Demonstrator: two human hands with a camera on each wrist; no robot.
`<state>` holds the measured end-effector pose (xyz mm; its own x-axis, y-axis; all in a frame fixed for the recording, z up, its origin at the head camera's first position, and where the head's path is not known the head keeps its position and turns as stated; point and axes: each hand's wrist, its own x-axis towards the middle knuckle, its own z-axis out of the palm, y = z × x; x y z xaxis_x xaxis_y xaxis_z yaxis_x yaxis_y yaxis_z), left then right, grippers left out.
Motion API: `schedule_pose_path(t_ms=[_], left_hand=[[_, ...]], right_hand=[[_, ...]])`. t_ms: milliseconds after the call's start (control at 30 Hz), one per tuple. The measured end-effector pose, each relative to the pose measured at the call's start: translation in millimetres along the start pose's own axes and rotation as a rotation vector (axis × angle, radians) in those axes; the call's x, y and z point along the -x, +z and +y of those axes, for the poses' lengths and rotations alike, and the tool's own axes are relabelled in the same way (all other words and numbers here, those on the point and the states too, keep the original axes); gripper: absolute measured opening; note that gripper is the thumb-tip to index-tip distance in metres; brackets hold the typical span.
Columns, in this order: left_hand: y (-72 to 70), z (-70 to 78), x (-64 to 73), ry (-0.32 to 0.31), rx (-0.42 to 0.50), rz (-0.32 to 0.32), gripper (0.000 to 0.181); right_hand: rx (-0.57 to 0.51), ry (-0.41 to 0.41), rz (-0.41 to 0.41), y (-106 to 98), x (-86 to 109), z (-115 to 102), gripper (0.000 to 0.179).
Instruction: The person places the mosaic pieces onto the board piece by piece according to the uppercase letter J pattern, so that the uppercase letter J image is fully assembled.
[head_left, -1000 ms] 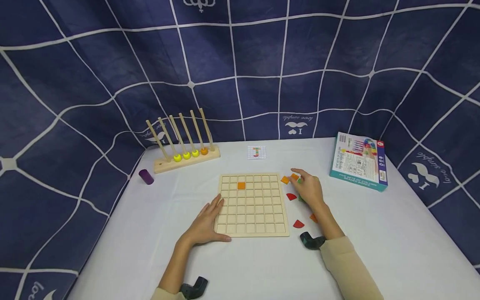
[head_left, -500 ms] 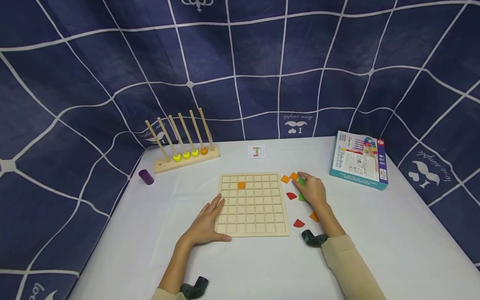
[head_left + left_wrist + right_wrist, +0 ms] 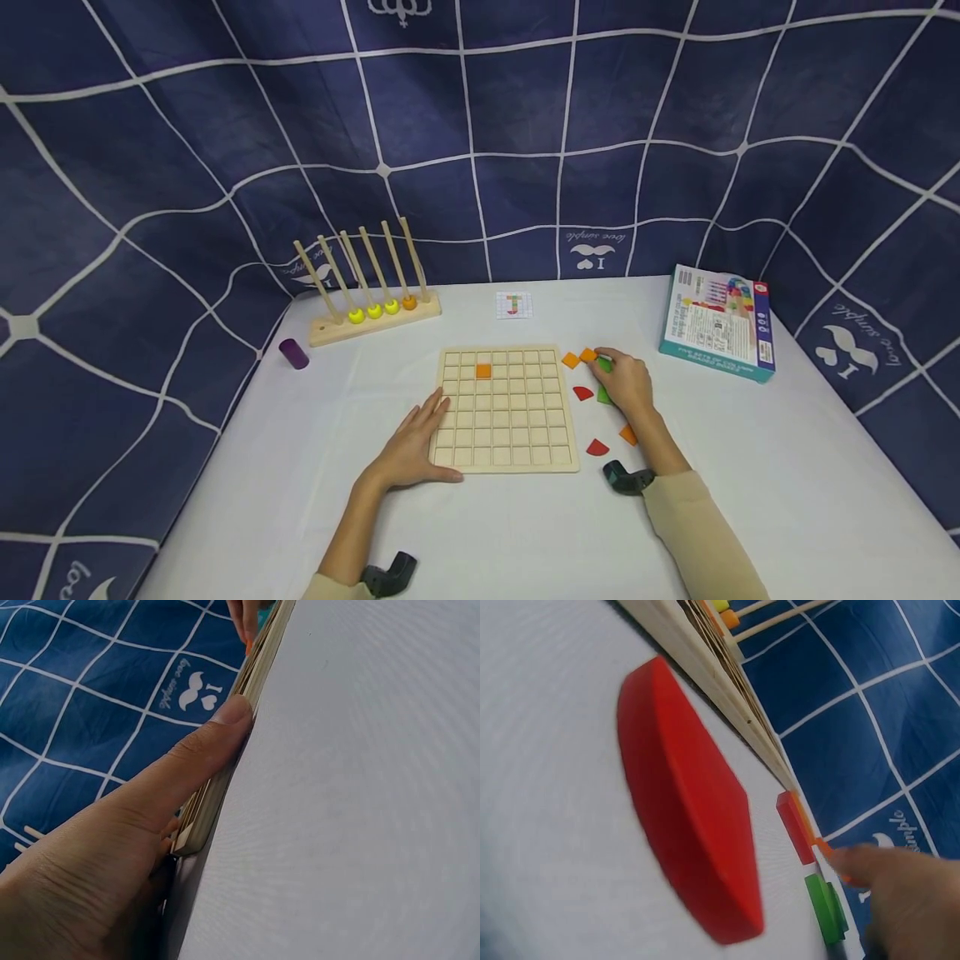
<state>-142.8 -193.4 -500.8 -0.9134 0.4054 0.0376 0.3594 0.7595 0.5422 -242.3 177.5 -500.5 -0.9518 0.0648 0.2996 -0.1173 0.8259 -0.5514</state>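
My left hand lies at the lower left corner of a wooden grid board, fingers straight on its left edge. In the left wrist view the thumb presses along the front edge. One orange square tile sits in a cell near the board's top. Right of the board, my right hand pinches another orange square tile between thumb and forefinger; its fingertips hide part of it. Beside it lie a second loose orange tile and two green tiles, partly covered by the hand.
Red quarter-round pieces and an orange piece lie nearer the right wrist. At the back are a peg rack with beads, a small pattern card and a box. A purple cylinder lies left.
My right hand has shifted slightly right and toward me, with its fingertips closing on the orange square tile. More of the green tiles shows. The left hand has stayed on the board.
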Motion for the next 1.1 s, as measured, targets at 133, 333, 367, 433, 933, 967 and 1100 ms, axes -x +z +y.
schedule_pose_path(t_ms=[133, 333, 367, 433, 933, 967, 1100], left_hand=[[-0.7, -0.1, -0.3, 0.015, 0.007, 0.004, 0.128], [-4.0, 0.3, 0.2, 0.026, 0.031, -0.008, 0.127], [-4.2, 0.1, 0.4, 0.029, 0.033, -0.006, 0.126], [-4.2, -0.4, 0.9, 0.043, 0.038, 0.003, 0.125], [-4.7, -0.9, 4.1, 0.07, 0.05, 0.031, 0.121], [-4.9, -0.6, 4.1, 0.067, 0.053, 0.028, 0.121], [-4.9, -0.1, 3.8, 0.05, 0.061, 0.012, 0.121]], right_hand=[[-0.001, -0.032, 0.039, -4.4, 3.3, -4.9, 0.031], [-0.061, -0.107, 0.09, -12.0, 4.8, -21.9, 0.033], [-0.073, -0.13, 0.095, -12.2, 4.8, -25.7, 0.033], [-0.095, -0.177, 0.103, -10.7, 4.8, -33.4, 0.033], [-0.237, -0.357, -0.048, 37.0, 5.8, -87.4, 0.033], [-0.241, -0.356, -0.058, 40.5, 5.7, -89.1, 0.033], [-0.246, -0.346, -0.097, 52.0, 5.8, -94.1, 0.031]])
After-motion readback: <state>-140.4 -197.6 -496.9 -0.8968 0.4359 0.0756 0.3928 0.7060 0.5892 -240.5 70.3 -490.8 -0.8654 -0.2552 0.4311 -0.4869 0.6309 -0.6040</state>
